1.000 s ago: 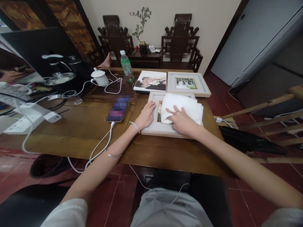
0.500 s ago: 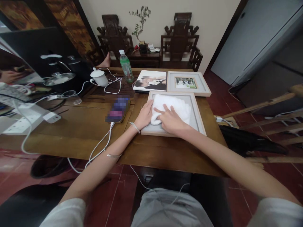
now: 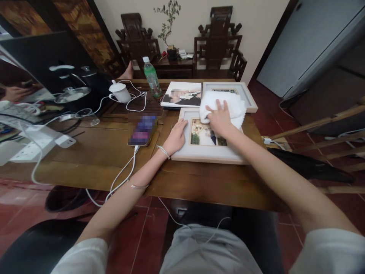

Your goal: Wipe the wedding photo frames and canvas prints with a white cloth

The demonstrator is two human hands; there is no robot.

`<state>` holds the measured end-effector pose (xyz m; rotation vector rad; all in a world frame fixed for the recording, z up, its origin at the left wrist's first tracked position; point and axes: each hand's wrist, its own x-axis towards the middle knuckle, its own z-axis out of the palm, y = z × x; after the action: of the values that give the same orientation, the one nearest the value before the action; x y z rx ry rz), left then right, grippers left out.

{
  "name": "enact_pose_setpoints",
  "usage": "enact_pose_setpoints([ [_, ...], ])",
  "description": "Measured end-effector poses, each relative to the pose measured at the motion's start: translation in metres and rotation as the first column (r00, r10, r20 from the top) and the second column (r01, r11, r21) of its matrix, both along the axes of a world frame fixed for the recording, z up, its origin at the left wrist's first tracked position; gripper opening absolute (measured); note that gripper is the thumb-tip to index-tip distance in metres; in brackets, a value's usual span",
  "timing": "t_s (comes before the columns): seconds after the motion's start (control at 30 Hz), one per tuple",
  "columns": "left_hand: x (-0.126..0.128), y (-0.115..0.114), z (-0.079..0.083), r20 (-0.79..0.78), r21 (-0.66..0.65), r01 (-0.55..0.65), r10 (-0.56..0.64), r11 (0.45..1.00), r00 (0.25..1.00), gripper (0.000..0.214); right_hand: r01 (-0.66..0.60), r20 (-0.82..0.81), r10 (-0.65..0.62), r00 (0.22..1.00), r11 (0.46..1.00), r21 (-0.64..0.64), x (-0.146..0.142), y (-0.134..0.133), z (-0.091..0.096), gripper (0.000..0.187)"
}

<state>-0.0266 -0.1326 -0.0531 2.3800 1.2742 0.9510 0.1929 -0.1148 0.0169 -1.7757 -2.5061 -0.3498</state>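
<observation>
A pale wooden photo frame (image 3: 208, 156) lies flat on the table near its front edge, with a photo (image 3: 199, 133) inside a white mat. My left hand (image 3: 175, 137) grips the frame's left rim, its fingers pointing away from me. My right hand (image 3: 221, 120) presses a folded white towel (image 3: 230, 102) with bent, partly spread fingers. The towel covers the upper right of this frame and overlaps a second photo frame (image 3: 248, 97) behind it, hiding most of that one's picture. My right hand and the towel hide part of the near photo.
Behind the frames lie a photo book (image 3: 182, 95) and a green-labelled bottle (image 3: 152, 80). To the left are a phone (image 3: 144, 129) on a charging cable, a lidded white cup (image 3: 119, 92), a power strip (image 3: 34, 150) and a pot (image 3: 72, 95). Another person's foot (image 3: 129, 71) shows behind the table.
My right hand has slid the towel away from me and to the right, uncovering the photo in the near frame. My left hand stays at the left rim, its fingers now less spread over the frame.
</observation>
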Motion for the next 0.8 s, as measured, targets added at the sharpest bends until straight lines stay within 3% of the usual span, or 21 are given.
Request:
enact_pose_setpoints([
  [0.17, 0.000, 0.001, -0.001, 0.035, 0.011, 0.010, -0.010, 1.000, 0.999, 0.058, 0.149, 0.153, -0.157, 0.976, 0.987, 0.059, 0.056, -0.011, 0.007, 0.053],
  [0.23, 0.001, 0.001, -0.001, 0.045, 0.018, 0.013, -0.014, 1.000, 0.999, 0.059, 0.153, 0.188, -0.160, 0.969, 0.987, 0.054, 0.067, -0.020, 0.011, 0.052],
  [0.43, 0.001, 0.000, 0.001, 0.072, 0.048, 0.041, -0.044, 0.998, 0.996, 0.057, 0.010, 0.230, 0.011, 0.973, 0.996, -0.088, 0.069, -0.083, 0.019, 0.044],
  [0.57, 0.001, 0.001, 0.001, 0.060, 0.067, 0.046, -0.050, 0.997, 0.997, 0.057, -0.082, 0.202, 0.120, 0.972, 0.979, -0.187, 0.073, -0.138, 0.025, 0.044],
  [0.63, 0.000, 0.002, 0.001, 0.044, 0.062, 0.057, -0.060, 0.996, 0.997, 0.057, -0.113, 0.160, 0.153, 0.975, 0.965, -0.235, 0.075, -0.154, 0.029, 0.046],
  [0.7, -0.001, 0.002, 0.002, 0.037, 0.057, 0.066, -0.068, 0.996, 0.997, 0.058, -0.106, 0.109, 0.140, 0.984, 0.955, -0.276, 0.074, -0.155, 0.034, 0.048],
  [0.8, -0.002, 0.001, 0.005, 0.043, 0.049, 0.077, -0.079, 0.996, 0.996, 0.058, -0.005, 0.092, 0.033, 0.995, 0.957, -0.290, 0.071, -0.134, 0.036, 0.050],
])
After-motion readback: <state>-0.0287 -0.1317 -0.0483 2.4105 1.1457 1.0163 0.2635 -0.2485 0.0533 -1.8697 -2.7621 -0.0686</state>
